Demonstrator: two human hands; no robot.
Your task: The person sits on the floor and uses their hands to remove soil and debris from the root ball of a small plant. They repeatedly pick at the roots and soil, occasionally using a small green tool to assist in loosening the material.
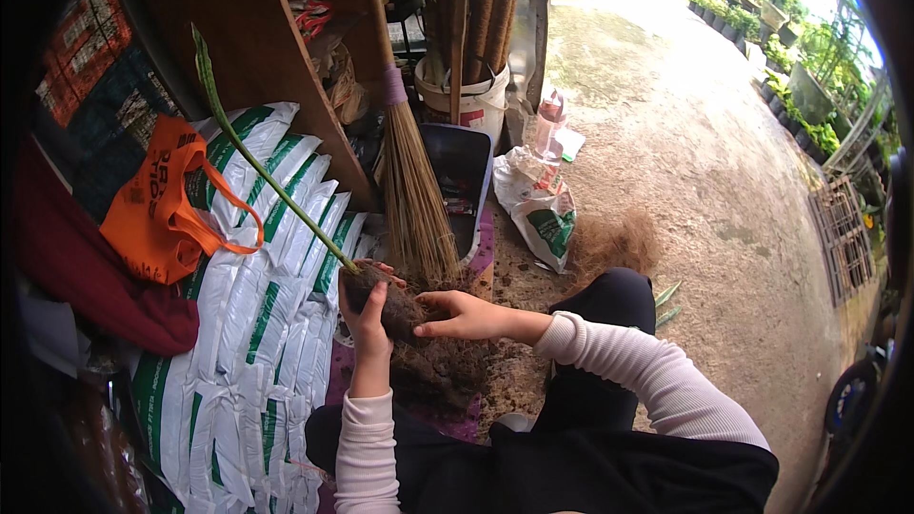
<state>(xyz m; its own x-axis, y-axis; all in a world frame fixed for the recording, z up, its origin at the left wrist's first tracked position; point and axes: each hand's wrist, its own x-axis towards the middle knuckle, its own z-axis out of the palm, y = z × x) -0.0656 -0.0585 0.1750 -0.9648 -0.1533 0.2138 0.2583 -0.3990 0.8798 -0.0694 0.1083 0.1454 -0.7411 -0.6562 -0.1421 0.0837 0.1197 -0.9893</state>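
A root ball (389,303) of dark soil and fibre rests in my left hand (368,321), the thumb across its near side. From its upper left end rises one long green leaf (265,175), probably a snake plant's, leaning toward the upper left. My right hand (457,315) meets the right end of the root ball, thumb and fingers spread around the fibres there. How firmly those fingertips press cannot be told. Beneath both hands lies a heap of loose dark soil and fibre (443,371) on a purple sheet (468,428).
Stacked white-and-green sacks (250,314) rise on my left, with an orange bag (161,207) on top. Ahead are a stick broom (418,185), a dark blue bin (464,150) and a white bucket (464,103). An opened sack (535,203) and brown fibre (618,246) lie front right.
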